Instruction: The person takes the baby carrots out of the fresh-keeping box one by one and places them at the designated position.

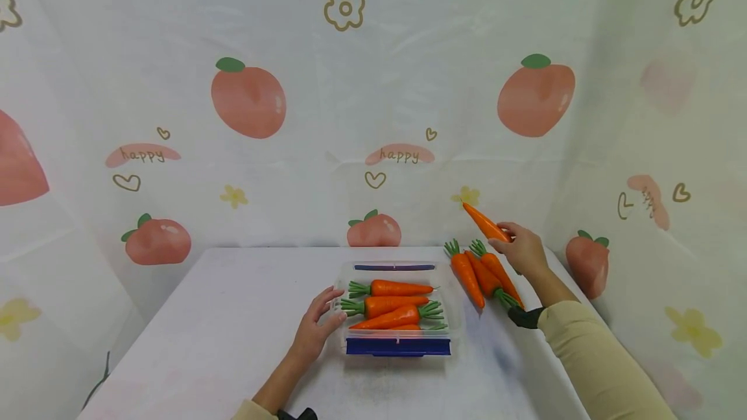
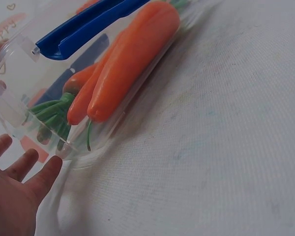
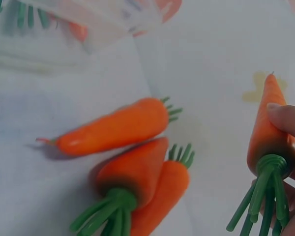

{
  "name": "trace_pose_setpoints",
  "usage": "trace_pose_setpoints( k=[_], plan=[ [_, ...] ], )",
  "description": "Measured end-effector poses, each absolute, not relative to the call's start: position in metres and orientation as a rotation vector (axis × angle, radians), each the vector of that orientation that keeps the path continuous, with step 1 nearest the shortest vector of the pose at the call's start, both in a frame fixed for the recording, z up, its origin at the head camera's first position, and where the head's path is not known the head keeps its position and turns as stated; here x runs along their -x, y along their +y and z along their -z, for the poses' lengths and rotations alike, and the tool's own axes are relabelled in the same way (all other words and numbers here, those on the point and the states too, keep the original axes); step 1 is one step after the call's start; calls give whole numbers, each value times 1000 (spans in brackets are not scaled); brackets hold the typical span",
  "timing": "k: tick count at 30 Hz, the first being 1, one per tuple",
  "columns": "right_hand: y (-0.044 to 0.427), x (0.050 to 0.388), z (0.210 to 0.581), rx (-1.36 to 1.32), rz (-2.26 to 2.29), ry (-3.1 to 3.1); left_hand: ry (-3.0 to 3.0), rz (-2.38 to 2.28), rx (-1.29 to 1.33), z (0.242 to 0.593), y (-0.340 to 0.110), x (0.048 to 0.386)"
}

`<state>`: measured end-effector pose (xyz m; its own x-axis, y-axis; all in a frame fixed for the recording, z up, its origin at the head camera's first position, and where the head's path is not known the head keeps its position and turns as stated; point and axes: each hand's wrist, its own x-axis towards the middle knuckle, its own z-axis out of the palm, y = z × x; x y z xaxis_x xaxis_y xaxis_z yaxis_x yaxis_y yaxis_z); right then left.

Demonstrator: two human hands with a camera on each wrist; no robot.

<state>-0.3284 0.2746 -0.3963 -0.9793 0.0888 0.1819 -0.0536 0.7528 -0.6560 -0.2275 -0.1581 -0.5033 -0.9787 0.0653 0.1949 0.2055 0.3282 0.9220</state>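
A carrot [image 1: 486, 221] is pinched in my right hand [image 1: 525, 251], raised above the table's back right part. In the right wrist view the thumb presses on this carrot [image 3: 268, 128], its green stem end pointing down. Below it lie three loose carrots [image 3: 118, 125] close together. A clear plastic box [image 1: 399, 334] with blue latches stands mid-table, with several carrots [image 1: 403, 288] lying crosswise in it. My left hand [image 1: 315, 326] is at the box's left side, fingers spread; in the left wrist view its fingertips [image 2: 51, 167] are by the clear wall.
The white table [image 1: 233, 316] extends left of the box. A white curtain [image 1: 315, 199] printed with peaches and flowers hangs behind the table and along its sides. A dark cord [image 1: 105, 374] shows at the left table edge.
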Motion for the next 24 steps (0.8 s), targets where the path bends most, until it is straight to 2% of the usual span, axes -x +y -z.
trace_pose_setpoints(
  k=[24],
  plan=[
    [305,315,451,263,-952,-2843,-2453,1739,232,502,-157,226]
  ],
)
